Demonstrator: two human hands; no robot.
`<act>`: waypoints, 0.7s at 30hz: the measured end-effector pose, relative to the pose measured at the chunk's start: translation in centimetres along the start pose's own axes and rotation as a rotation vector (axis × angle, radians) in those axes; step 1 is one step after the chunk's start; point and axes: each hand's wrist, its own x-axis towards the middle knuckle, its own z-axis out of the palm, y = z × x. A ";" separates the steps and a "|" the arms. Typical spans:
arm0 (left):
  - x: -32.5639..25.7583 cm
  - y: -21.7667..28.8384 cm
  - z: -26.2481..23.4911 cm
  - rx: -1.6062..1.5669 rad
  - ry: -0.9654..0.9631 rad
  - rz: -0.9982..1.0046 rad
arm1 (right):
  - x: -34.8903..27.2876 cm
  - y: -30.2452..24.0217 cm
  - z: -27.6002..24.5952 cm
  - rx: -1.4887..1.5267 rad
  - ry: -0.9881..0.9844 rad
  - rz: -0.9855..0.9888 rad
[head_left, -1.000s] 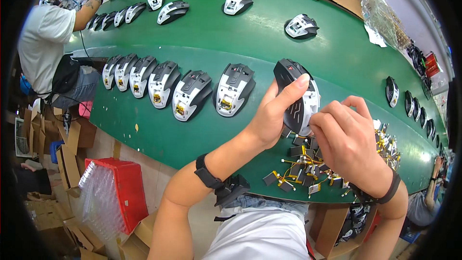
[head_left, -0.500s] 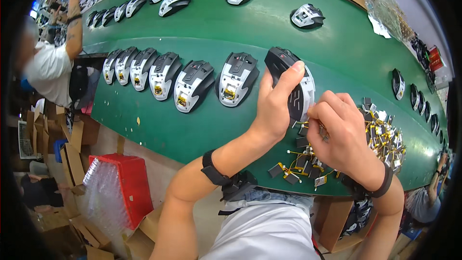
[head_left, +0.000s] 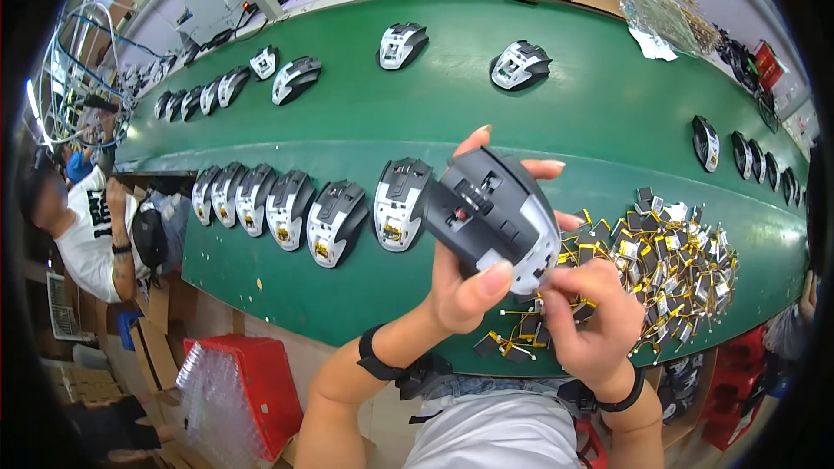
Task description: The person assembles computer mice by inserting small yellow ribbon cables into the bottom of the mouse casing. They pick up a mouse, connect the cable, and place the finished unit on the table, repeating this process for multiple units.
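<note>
A black-and-white computer mouse (head_left: pixel 493 219) is tilted up over the green table, wheel and buttons showing. My left hand (head_left: pixel 460 298) is closed around it, thumb on the near end and fingers behind its far side. At that near end, my right hand (head_left: pixel 598 320) has thumb and index finger pinched together against the mouse's edge. Whatever lies between those fingertips is too small or hidden to make out. To the left stands a row of similar mice, the nearest mouse (head_left: pixel 402 208) having a yellow-wrapped part in its open recess.
Right of my hands spreads a pile of small wired batteries (head_left: pixel 682 269). More mice (head_left: pixel 519 67) stand on the green table's (head_left: pixel 608 113) far strip and far right. A red crate (head_left: pixel 265 382) with bubble wrap is at the lower left. Another person (head_left: pixel 95 221) is at the left.
My left hand has turned the mouse so its wheel and buttons face up, and brought it nearer and lower. The right-hand pinch has stayed by its near end. The view has shifted upward.
</note>
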 end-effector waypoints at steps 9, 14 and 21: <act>-0.9 -0.7 0.4 0.027 -0.110 0.065 | 0.6 -0.3 0.0 0.880 0.014 0.778; -1.1 0.4 1.4 0.034 -0.061 -0.012 | -0.4 1.2 -0.2 0.980 -0.102 0.777; -1.2 -0.2 1.0 0.056 -0.108 0.020 | -0.2 0.8 0.7 1.081 -0.050 0.816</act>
